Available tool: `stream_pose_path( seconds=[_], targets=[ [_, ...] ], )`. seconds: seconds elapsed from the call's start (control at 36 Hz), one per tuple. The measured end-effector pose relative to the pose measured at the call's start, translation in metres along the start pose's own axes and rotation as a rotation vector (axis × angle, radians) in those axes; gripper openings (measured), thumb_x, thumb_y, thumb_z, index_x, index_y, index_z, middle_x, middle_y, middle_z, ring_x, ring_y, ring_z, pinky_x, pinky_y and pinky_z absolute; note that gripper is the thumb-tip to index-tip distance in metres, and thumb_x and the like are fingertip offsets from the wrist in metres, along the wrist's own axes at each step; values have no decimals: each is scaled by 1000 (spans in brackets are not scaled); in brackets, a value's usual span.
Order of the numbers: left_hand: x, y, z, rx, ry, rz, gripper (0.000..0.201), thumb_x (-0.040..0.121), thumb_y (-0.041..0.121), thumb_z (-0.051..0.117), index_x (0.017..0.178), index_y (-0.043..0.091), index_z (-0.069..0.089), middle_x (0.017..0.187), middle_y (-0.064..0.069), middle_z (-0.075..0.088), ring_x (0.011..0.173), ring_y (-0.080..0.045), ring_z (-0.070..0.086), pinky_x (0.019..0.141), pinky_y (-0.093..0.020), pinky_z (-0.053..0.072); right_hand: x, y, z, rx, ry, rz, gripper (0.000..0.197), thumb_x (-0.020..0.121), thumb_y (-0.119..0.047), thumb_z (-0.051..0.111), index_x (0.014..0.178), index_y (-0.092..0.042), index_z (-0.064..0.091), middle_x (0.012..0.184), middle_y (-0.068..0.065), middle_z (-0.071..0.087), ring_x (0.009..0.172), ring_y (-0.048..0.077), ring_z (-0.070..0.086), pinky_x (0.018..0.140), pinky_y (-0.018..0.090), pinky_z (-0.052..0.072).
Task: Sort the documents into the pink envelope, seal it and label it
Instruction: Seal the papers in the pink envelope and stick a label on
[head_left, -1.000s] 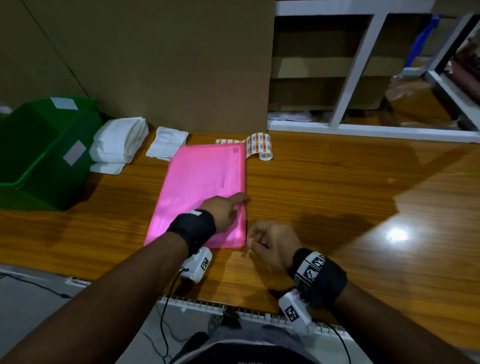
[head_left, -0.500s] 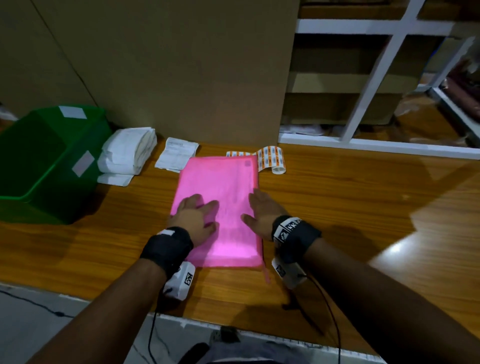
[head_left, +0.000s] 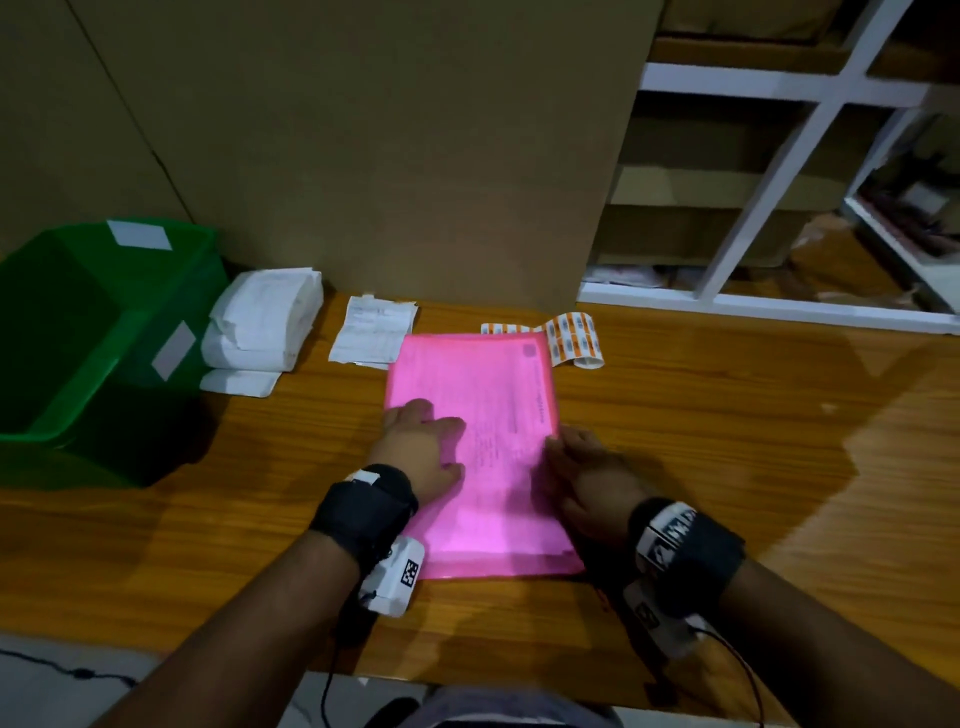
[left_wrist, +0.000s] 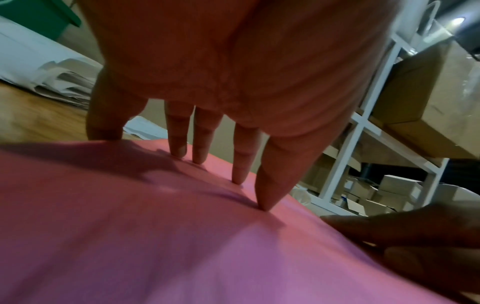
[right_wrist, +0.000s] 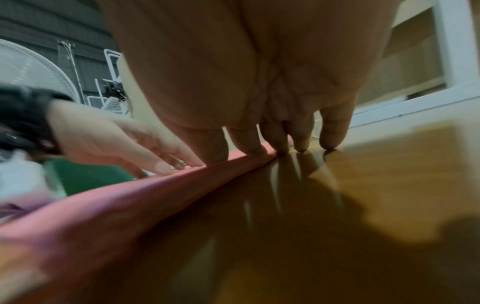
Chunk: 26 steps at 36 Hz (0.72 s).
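Note:
The pink envelope (head_left: 483, 441) lies flat on the wooden table (head_left: 727, 441), with printed sheets showing faintly through it. My left hand (head_left: 423, 447) rests on its left half, fingers straight and spread, the tips pressing the pink surface (left_wrist: 130, 236) in the left wrist view. My right hand (head_left: 582, 467) sits at the envelope's right edge (right_wrist: 155, 189), fingers straight, some tips on the pink edge and some on the wood. A strip of orange and white labels (head_left: 571, 338) lies just beyond the envelope's far right corner.
A green bin (head_left: 88, 338) stands at the far left. Beside it lie a stack of folded white papers (head_left: 265, 322) and a loose printed sheet (head_left: 374, 332). A large cardboard panel (head_left: 363, 156) rises behind; white shelving (head_left: 753, 208) with boxes fills the right.
A second ago only my left hand touched the envelope and my right was curled beside it. Both hands then laid flat on it; my right has now slid to the right edge.

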<state>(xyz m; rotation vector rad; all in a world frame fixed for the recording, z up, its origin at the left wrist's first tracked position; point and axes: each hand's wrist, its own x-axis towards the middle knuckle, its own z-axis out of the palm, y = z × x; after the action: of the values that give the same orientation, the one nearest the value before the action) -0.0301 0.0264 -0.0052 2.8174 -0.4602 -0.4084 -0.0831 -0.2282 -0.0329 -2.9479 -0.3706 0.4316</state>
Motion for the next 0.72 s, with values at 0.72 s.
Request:
stream_pose_path(
  seconds=[0.72],
  targets=[
    [-22, -9, -3, -125, 82, 24, 41, 90, 29, 66, 131, 29, 65, 145, 0, 53, 129, -20, 50, 108, -24, 38, 32, -74, -41, 23, -132, -126, 57, 95, -46, 47, 147, -23, 44, 156, 10, 35, 144, 27, 30, 117, 40, 30]
  ],
)
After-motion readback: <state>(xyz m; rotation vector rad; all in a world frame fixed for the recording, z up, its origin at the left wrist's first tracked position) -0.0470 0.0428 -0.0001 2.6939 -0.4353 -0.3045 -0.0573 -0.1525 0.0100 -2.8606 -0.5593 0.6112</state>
